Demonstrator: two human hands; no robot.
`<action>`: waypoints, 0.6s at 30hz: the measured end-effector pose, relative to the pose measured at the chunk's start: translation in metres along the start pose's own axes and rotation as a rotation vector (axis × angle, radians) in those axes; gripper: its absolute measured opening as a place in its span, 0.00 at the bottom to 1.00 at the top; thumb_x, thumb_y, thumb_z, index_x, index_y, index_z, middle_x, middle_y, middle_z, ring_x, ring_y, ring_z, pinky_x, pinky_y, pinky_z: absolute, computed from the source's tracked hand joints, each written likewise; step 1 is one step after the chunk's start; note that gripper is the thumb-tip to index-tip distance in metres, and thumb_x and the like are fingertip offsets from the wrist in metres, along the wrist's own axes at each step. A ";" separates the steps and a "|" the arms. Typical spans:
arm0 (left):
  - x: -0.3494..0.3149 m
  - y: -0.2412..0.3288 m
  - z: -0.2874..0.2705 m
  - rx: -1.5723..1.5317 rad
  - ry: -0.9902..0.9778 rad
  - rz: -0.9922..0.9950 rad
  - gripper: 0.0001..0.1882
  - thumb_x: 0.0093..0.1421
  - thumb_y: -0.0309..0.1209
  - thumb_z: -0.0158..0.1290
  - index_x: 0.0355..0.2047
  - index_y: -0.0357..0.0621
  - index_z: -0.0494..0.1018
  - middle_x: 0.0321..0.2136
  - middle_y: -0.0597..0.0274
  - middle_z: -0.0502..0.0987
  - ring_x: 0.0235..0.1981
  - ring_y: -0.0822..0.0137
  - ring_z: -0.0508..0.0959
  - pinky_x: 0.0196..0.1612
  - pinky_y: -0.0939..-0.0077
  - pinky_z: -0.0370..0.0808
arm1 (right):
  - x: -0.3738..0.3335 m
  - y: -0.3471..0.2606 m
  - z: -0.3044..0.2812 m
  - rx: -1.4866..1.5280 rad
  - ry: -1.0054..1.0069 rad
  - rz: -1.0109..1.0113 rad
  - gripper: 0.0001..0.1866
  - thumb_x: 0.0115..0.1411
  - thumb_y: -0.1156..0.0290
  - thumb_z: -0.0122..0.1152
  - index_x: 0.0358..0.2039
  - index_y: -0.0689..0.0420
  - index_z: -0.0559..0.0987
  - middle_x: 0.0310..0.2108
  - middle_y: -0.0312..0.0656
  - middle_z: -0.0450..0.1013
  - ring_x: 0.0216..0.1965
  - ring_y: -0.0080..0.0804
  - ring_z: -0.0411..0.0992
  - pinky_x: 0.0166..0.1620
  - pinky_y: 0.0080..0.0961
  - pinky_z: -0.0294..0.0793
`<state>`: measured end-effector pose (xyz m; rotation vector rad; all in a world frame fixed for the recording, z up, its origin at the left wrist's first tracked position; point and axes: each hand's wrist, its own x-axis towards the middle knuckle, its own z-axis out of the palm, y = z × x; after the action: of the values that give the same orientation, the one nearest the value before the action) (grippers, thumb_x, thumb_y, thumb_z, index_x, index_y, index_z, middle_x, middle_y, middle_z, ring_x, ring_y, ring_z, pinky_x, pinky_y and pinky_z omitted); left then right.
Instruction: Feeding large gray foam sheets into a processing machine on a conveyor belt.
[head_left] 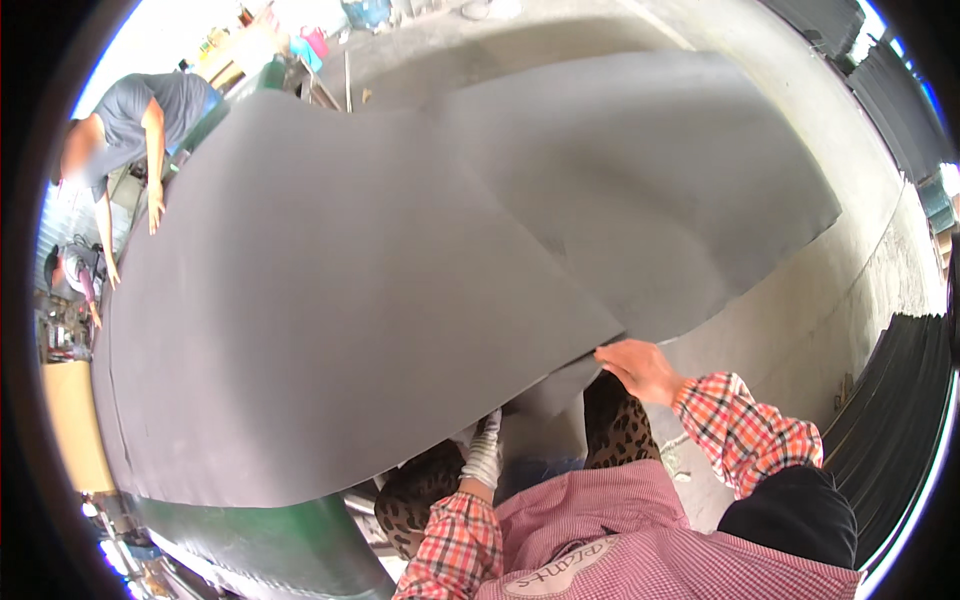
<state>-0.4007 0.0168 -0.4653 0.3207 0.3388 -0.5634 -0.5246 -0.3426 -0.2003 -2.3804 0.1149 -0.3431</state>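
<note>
A large dark-grey flexible sheet [330, 270] spreads across most of the view, its near edge running in front of my body. My right hand [642, 370] is bare and closed, pinching this near edge where a crease meets it. Farther left along the edge is my left hand [484, 455], in a whitish glove. It grips the sheet from below, and its fingertips are partly hidden by the material. Right of the crease, a part of the sheet [640, 170] sags and hangs out over the concrete floor.
A green roller-like surface [270, 545] supports the sheet at lower left. One person [150, 120] leans over the far left edge with both hands low; another person [75, 265] stands behind. Stacked dark sheets [880, 430] line the right side. Concrete floor [820, 310] lies between.
</note>
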 end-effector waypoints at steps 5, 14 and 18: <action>0.072 -0.086 0.068 1.693 0.163 0.067 0.24 0.57 0.43 0.54 0.49 0.41 0.68 0.49 0.65 0.71 0.48 0.70 0.69 0.53 0.77 0.63 | -0.032 0.000 -0.072 0.025 0.099 0.152 0.12 0.53 0.80 0.57 0.39 0.59 0.75 0.36 0.42 0.76 0.36 0.39 0.74 0.40 0.30 0.74; 0.095 -0.162 0.296 1.296 0.062 0.046 0.35 0.51 0.38 0.59 0.56 0.41 0.60 0.47 0.61 0.73 0.47 0.64 0.73 0.51 0.75 0.66 | -0.107 0.056 -0.068 0.160 0.344 0.593 0.14 0.53 0.84 0.52 0.39 0.57 0.77 0.33 0.46 0.76 0.34 0.36 0.76 0.38 0.27 0.73; 0.102 -0.194 0.392 2.357 0.159 0.091 0.33 0.55 0.37 0.49 0.61 0.54 0.52 0.41 0.49 0.76 0.43 0.51 0.76 0.46 0.64 0.72 | -0.115 0.071 -0.033 0.084 0.409 0.688 0.13 0.52 0.83 0.50 0.38 0.60 0.77 0.27 0.45 0.76 0.27 0.27 0.73 0.30 0.23 0.71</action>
<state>-0.3419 -0.3361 -0.1933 2.6264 -0.3861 -0.5961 -0.6434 -0.3963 -0.2490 -2.0027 1.0504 -0.4744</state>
